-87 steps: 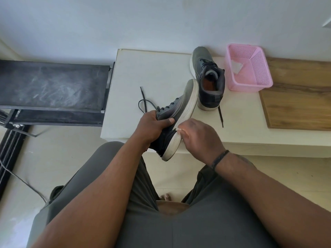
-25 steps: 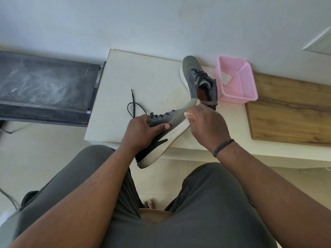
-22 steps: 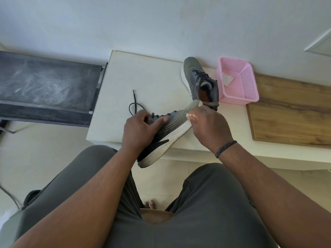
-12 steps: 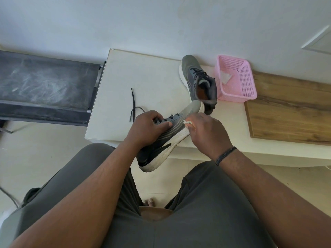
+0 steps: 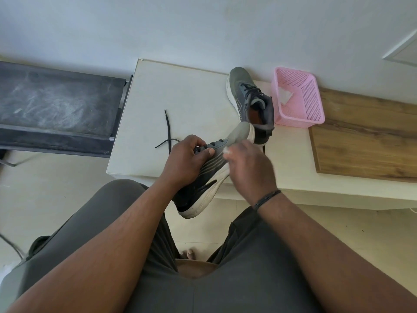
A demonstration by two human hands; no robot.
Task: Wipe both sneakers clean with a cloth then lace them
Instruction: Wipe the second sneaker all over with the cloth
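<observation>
Head view, looking down over a seated person's lap toward a low white table (image 5: 191, 98). Near the frame's centre, the left hand (image 5: 185, 161) grips a grey sneaker (image 5: 209, 175) around its laced top, thumb pressed on the upper, holding it tilted with the toe toward one o'clock and the white-soled heel toward seven o'clock, off the table's near edge. The right hand (image 5: 248, 166), blurred with motion, is curled with its fingers against the shoe's side near the toe; a small scrap of white cloth (image 5: 226, 150) shows at the fingertips, apparently pinched there, though most of it is hidden.

The second sneaker (image 5: 250, 102) stands on the table at one o'clock from the held shoe, just beyond its toe, partly laced. A loose black lace (image 5: 168, 129) lies on the table at ten o'clock. A pink basket (image 5: 316, 96) with something white inside sits right of the second sneaker, and a wooden board (image 5: 365, 141) beyond that. A dark bench (image 5: 56, 105) stands at far left.

The step looks to be wiping the held shoe's side and sole edge. To do it well, the left hand should keep a firm brace so strokes don't twist the shoe. Short, firm passes along the white sole rim, which looks scuffed, would likely help. Turning the shoe would expose the hidden side.
</observation>
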